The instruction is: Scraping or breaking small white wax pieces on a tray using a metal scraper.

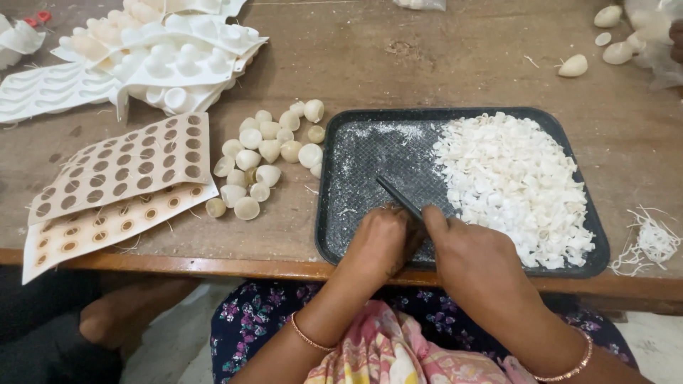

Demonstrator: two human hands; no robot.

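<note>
A black tray (356, 160) lies on the wooden table. A heap of white shavings (516, 188) fills its right half, and white dust covers its left half. My left hand (380, 242) is curled at the tray's near edge; what it holds is hidden by the fingers. My right hand (473, 259) is beside it, closed on a thin dark blade (398, 197) that points up and left over the tray. A cluster of cream dome-shaped pieces (267, 160) lies on the table just left of the tray.
White moulded plastic trays (153, 57) are stacked at the far left. Two tan perforated sheets (117, 181) lie near the left front edge. More cream pieces (615, 35) sit at the far right. White shreds (651, 242) lie right of the tray.
</note>
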